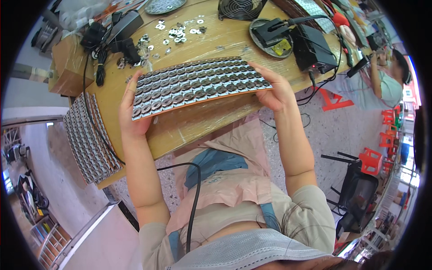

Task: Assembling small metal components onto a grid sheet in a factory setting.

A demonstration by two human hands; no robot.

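A wide rectangular panel [198, 85] hangs above the table's near edge, tilted. Rows of dark round rings on pale squares cover its upper face, and its near edge is orange. My left hand [132, 110] grips its left end, with some fingers hidden behind the panel. My right hand [276, 92] clasps the right end, the thumb side along the edge. On the table at the left lies a stack of similar panels [87, 137]. Loose white and dark rings [177, 33] are scattered beyond the held panel.
The wooden table [180, 135] has a glossy film. On it stand a cardboard box [69, 65], black adapters [128, 24], a fan [241, 9], a round dish with a soldering-iron holder and yellow sponge [282, 46], and a black power unit [312, 49]. A cable crosses the stack. Someone sits at right.
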